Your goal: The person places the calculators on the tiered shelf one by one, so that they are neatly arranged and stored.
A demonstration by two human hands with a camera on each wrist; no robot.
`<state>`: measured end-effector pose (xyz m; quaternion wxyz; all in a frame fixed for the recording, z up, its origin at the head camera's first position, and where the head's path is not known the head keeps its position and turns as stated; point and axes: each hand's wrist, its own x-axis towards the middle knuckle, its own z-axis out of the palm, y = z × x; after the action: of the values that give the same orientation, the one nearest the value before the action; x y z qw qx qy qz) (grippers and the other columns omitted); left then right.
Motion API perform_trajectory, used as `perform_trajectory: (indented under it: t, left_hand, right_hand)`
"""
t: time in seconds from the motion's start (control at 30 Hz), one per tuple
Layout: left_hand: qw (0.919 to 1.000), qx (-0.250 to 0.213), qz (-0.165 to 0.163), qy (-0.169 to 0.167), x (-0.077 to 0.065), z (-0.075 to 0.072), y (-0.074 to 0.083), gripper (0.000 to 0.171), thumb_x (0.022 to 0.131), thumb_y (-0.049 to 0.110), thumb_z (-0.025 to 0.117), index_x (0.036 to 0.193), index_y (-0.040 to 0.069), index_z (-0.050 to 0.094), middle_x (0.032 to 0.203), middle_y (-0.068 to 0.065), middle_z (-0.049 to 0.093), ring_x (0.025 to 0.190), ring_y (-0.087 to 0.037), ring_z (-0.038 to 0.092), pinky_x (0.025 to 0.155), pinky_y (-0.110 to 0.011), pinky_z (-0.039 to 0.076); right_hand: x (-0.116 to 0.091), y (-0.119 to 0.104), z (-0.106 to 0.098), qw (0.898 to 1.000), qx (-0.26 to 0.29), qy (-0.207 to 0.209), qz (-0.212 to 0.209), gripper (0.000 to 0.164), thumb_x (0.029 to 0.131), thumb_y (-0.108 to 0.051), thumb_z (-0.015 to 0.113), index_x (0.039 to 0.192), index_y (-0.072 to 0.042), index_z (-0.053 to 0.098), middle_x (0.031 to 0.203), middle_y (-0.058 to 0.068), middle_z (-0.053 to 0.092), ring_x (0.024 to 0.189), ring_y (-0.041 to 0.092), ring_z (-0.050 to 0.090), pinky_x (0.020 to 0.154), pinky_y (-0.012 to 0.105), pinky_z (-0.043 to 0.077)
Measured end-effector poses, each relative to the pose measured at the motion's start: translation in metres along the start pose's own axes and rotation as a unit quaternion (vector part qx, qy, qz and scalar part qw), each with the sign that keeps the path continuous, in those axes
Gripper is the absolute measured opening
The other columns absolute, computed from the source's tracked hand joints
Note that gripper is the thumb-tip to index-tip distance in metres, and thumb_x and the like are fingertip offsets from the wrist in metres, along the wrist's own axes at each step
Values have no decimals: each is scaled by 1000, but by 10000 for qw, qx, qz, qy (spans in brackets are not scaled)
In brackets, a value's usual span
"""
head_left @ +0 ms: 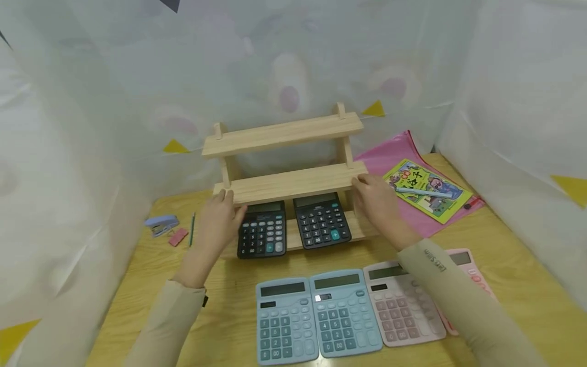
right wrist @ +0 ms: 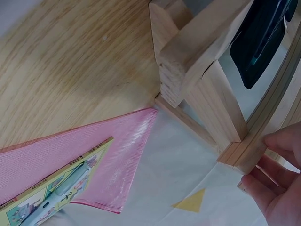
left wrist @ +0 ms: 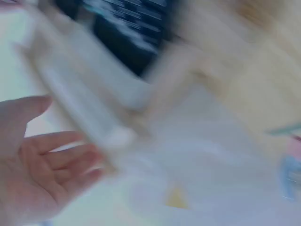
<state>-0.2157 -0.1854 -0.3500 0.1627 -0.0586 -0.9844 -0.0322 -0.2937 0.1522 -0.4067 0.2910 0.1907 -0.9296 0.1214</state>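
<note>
A three-tier wooden shelf rack [head_left: 293,182] stands at the back of the table, with two black calculators, the left one [head_left: 270,224] and the right one [head_left: 322,221], leaning on its bottom tier. At the right end of the middle shelf my right hand [head_left: 373,201] pinches the board; the right wrist view shows thumb and fingers on either side of the shelf end [right wrist: 254,155]. My left hand [head_left: 215,221] is at that shelf's left end. In the blurred left wrist view, this hand [left wrist: 51,169] has its thumb spread from loosely bent fingers beside the rack [left wrist: 80,99].
Two blue calculators [head_left: 286,321] [head_left: 345,313] and two pink ones [head_left: 403,306] [head_left: 463,257] lie in a front row, partly under the right sleeve. Left are a stapler [head_left: 161,224], pink clip [head_left: 178,236] and pencil [head_left: 191,229]. Right, a pink pouch [head_left: 403,148] bears a booklet [head_left: 440,206] and pen [head_left: 424,192].
</note>
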Motion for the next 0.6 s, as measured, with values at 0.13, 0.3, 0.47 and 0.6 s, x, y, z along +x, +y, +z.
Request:
perform_trajectory:
  t: [0.13,0.3,0.47,0.6]
  left_hand:
    - [9949,-183,624,772,8,27,-41,30,85,21,65,103,-4,65,112,-23,64,99,-39,62,81,-48,53]
    - [9844,-381,978,1410,6,52,-52,23,84,18,67,98,0,69,105,-18,69,93,-34,66,75,-45,56]
    - [9846,-354,668,1579,5,58,-55,22,86,20,65,100,4,71,106,-15,69,94,-32,67,74,-44,56]
    - [9836,-345,686,1634,9,57,-54,21,86,20,64,100,5,71,106,-13,70,94,-30,67,76,-43,56]
  right_hand:
    - [0,-1,-1,9998,43,116,-135,22,83,-8,65,105,-5,68,102,17,67,89,34,64,76,44,55]
    - [0,-5,-4,9994,-51,81,-329,21,84,-8,64,104,-4,67,102,16,66,89,32,63,77,42,55]
    - [0,-8,-2,9990,-196,32,-396,25,84,-9,64,108,-3,65,105,15,65,92,29,63,79,39,55]
    - [-2,-7,-8,9996,-17,-250,-115,30,84,-11,63,112,-2,64,111,17,63,99,32,61,86,42,53]
